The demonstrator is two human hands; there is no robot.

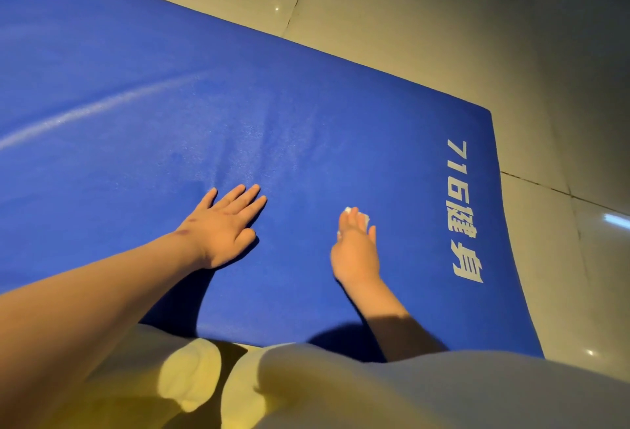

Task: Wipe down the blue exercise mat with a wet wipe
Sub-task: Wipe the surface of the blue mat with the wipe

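While I am kneeling at the near edge: my knees in pale cloth (341,387) are filling the bottom of the view, right up against the mat.
Mat: the blue foam exercise mat (306,104) is lying flat on the beige tiled floor (426,19), stretching away from me toward the upper left, with white printed lettering (463,210) running along its right end.
Left hand: my left hand (225,227) is lying palm down on the mat, four fingers straight and close together, thumb held out to the side. It is holding nothing, and I am taking it to be bracing me.
Right hand: my right hand (356,248) is pressing down with fingers straight and close together, pinching nothing.
Wipe: the small white wet wipe (364,219) is sitting bunched under my right fingers, touching the mat between my left hand and the lettering. Only scraps of it are peeking out past the fingertips and at one side.
Done so far, as I am judging it: a mottled, lighter sheen (259,142) is showing ahead of my left hand and may be dampness from wiping. A long pale streak (102,111) is curving across the left part, though I cannot tell whether it is a wet trail, a crease or glare.
Left to do: the strip by the lettering and the far stretch are looking dry and even, so I am reckoning most of the surface is waiting.
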